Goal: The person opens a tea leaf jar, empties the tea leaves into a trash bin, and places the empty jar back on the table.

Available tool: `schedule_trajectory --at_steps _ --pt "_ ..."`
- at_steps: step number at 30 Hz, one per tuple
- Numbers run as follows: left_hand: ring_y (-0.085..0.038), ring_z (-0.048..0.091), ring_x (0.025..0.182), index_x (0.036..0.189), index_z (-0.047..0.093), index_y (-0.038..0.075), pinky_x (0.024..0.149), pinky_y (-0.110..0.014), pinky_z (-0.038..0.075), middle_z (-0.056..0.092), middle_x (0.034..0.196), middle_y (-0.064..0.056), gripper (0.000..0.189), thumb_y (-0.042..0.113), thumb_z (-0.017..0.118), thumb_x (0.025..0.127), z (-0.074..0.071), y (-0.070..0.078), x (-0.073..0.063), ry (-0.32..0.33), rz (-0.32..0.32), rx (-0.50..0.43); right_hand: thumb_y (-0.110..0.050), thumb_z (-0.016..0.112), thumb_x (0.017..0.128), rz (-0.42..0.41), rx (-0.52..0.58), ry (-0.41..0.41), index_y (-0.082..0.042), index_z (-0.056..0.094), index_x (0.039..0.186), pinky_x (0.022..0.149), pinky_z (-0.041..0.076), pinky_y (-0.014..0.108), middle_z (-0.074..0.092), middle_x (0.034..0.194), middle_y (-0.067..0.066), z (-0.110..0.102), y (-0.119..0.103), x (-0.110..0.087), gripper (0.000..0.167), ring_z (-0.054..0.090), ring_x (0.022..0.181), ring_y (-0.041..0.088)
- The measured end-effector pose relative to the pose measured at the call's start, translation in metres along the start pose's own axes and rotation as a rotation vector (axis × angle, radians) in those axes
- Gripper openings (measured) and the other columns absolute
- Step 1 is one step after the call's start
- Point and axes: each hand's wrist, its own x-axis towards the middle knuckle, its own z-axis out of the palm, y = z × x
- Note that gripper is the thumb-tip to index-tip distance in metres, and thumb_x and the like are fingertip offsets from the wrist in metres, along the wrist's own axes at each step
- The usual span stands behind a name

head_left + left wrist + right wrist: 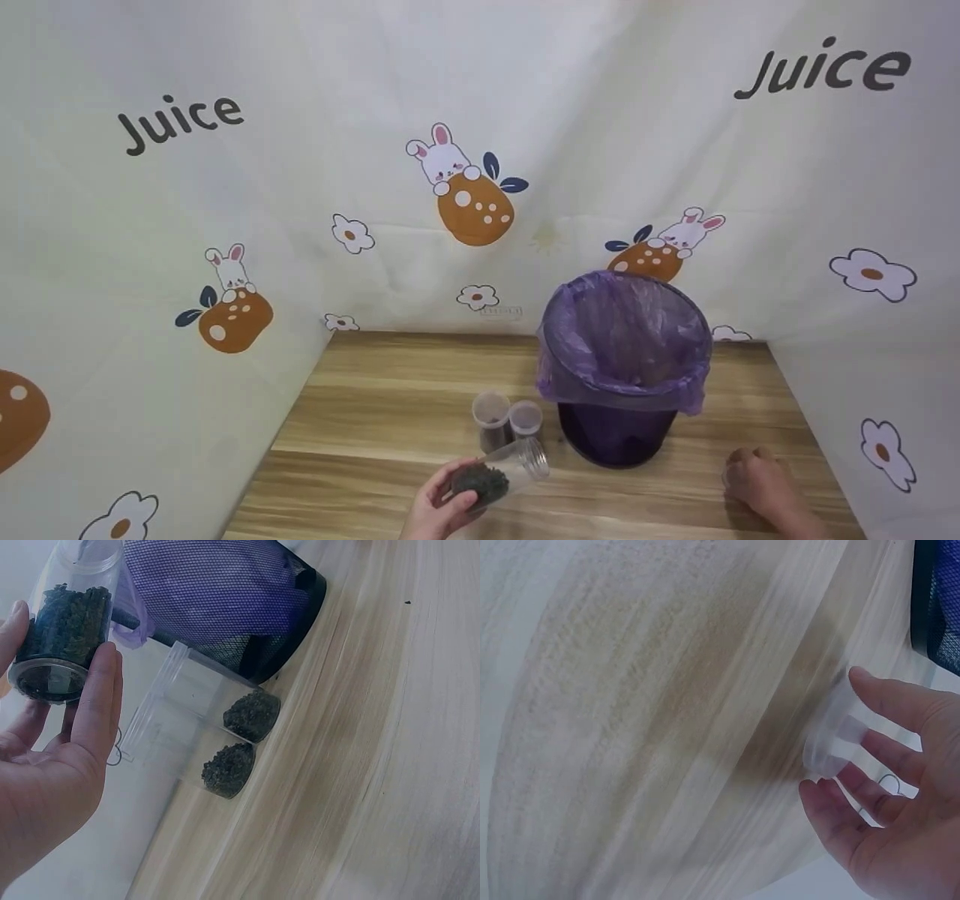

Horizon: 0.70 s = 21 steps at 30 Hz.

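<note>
My left hand grips a clear plastic jar, tilted with its open threaded mouth toward the right. Dark green, crumbly dried flakes lie in the bottom part of that jar. At the right, my right hand has its thumb and fingers round a clear round lid at the tabletop. Beyond the left hand, two more clear jars, a larger one and a smaller one, stand upright side by side. Both contain dark crumbly stuff, seen best in the left wrist view.
A dark mesh bin, lined with a purple plastic bag, stands behind and right of the jars, between the hands. The wood-grain table ends at printed cloth walls on three sides. A small dark speck lies on the tabletop.
</note>
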Motion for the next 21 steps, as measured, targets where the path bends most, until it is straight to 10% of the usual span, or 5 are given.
schedule_trajectory --at_steps 6,12,21 --pt "-0.02 0.059 0.121 0.121 0.065 0.03 0.099 -0.045 0.055 0.06 0.132 0.006 0.033 0.016 0.072 0.091 -0.001 0.0 0.0 0.011 -0.005 0.01 -0.014 0.062 0.086 0.029 0.031 -0.047 0.01 0.06 0.116 0.091 0.046 0.071 0.053 0.121 0.044 -0.017 -0.002 0.006 0.038 0.051 0.111 0.064" --pt "-0.021 0.059 0.12 0.123 0.064 0.029 0.099 -0.044 0.055 0.059 0.132 0.002 0.034 0.015 0.07 0.093 -0.003 0.002 -0.002 0.011 0.002 0.018 -0.018 0.069 0.086 -0.023 0.031 0.041 0.011 0.061 0.115 0.088 0.048 0.067 0.058 0.112 0.041 -0.037 -0.009 0.011 0.041 0.057 0.101 0.06" --pt "-0.021 0.059 0.12 0.145 0.038 -0.006 0.099 -0.043 0.056 0.058 0.136 -0.006 0.061 0.013 0.066 0.095 -0.003 0.016 0.003 0.067 0.017 0.095 -0.018 0.073 0.085 -0.059 0.056 0.113 0.011 0.054 0.126 0.086 0.049 0.066 0.056 0.123 0.042 -0.088 -0.03 0.024 0.053 0.056 0.105 0.059"
